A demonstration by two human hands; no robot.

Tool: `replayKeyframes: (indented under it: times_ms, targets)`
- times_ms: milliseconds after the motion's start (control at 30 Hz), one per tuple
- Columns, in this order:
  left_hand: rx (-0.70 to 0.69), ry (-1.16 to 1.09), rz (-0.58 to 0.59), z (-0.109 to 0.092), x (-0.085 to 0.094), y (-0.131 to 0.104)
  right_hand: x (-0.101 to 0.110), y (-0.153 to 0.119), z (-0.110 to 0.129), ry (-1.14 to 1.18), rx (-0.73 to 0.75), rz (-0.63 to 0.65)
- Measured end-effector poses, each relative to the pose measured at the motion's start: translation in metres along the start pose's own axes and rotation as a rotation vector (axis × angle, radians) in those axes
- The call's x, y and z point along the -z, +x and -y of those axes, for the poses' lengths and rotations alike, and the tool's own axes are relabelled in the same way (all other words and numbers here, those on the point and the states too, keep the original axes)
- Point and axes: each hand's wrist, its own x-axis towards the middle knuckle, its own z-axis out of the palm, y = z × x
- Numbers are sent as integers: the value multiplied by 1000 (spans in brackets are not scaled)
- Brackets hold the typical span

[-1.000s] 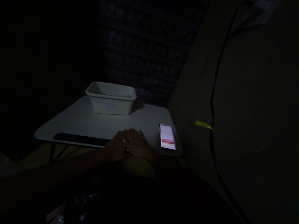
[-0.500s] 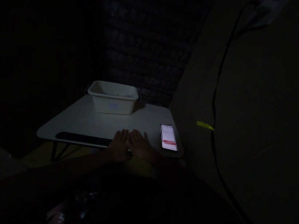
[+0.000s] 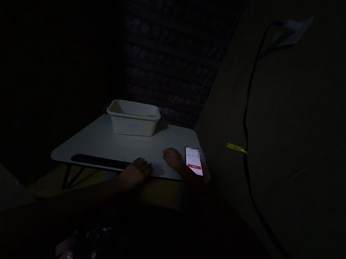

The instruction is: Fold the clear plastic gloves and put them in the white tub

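Observation:
The scene is dark. My left hand [image 3: 135,173] is at the front edge of the white table [image 3: 95,140], its fingers curled at the left end of a thin clear plastic piece [image 3: 157,169]. What it grips, if anything, is too dim to make out. My right hand [image 3: 173,158] is held over the table right of the plastic, fingers bent inward and closed; no object shows in it. A lit phone [image 3: 194,161] lies just right of my right hand. The black slot [image 3: 100,161] along the table's front edge runs up to my left hand.
A white tub [image 3: 133,125] stands at the back left of the table. On the right wall hangs a dark cable [image 3: 250,97] with a yellow tag [image 3: 236,147]. Below the front left of the table, a dark metal leg [image 3: 66,176] shows.
My hands, which lay flat with fingers overlapping, have parted; the right has moved up and right. Both have curled their fingers. The clear plastic now shows between them. The view has shifted slightly.

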Motion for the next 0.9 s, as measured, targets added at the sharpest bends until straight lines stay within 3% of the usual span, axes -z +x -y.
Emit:
replayKeyframes:
  times_ms: [100, 167, 300, 367, 500, 600, 733, 833, 900]
  targets:
    - [-73, -31, -33, 1, 3, 0, 4, 1, 0, 60, -15, -11]
    - [-42, -126, -27, 4, 5, 1, 8, 1, 1, 132, -28, 17]
    - [149, -368, 15, 19, 18, 10, 22, -2, 10, 476, 51, 208]
    - [182, -488, 96, 31, 26, 17, 28, -4, 17, 658, 116, 335]
    - [182, -673, 194, 46, 36, 28, 28, -7, 30, 703, 189, 480]
    - [184, -727, 193, 49, 37, 32, 21, -4, 33, 580, 223, 381]
    - [217, -629, 165, 62, 39, 34, 18, 0, 27, 513, 158, 233]
    - [232, -389, -45, 88, 44, 34, 20, 1, 21, 478, 156, 184]
    - [331, -182, -157, 109, 47, 35, 21, -1, 18, 434, 170, 171]
